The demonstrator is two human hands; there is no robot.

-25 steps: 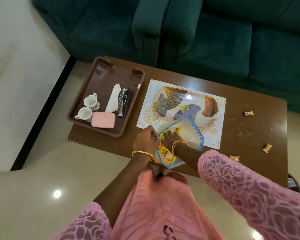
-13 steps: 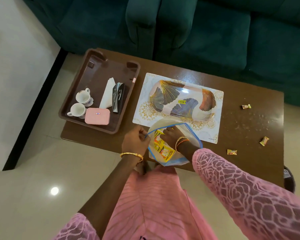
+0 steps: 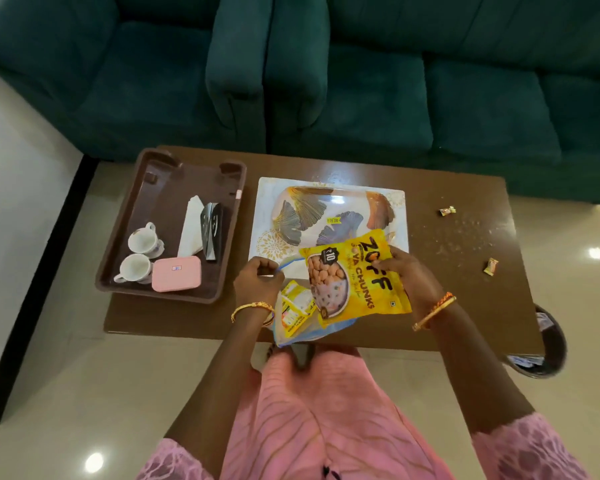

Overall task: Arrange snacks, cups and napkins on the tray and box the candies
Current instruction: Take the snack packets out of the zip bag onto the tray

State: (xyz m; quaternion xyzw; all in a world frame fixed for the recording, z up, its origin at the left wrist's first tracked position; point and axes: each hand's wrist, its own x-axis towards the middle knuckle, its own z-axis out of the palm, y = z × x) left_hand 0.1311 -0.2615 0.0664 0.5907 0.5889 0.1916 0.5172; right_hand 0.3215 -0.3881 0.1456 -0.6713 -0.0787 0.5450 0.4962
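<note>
Near the middle of the frame the right hand [image 3: 407,275] grips a yellow snack packet [image 3: 355,277] by its right edge and holds it above the near edge of the table [image 3: 465,306]. The left hand [image 3: 257,284] is closed and pinches the blue rim of a clear zip bag [image 3: 291,336], which hangs partly over the table edge with a smaller yellow packet [image 3: 293,306] inside.

Behind the hands, a decorated tray [image 3: 329,209] lies on a white mat, and I think the packet should go there. At the left of the frame a brown tray [image 3: 174,188] carries two cups [image 3: 142,240], napkins [image 3: 191,226] and a pink box [image 3: 176,273]. Three candies [image 3: 447,211] lie loose at the right side of the table.

The risk is the bag: if the left hand lets go, it may slide off the edge to the floor with the small packet. The glossy packet is held at one side only, so it can slip or swing. One candy [image 3: 490,265] is close to the right edge and a sleeve could sweep it off.
</note>
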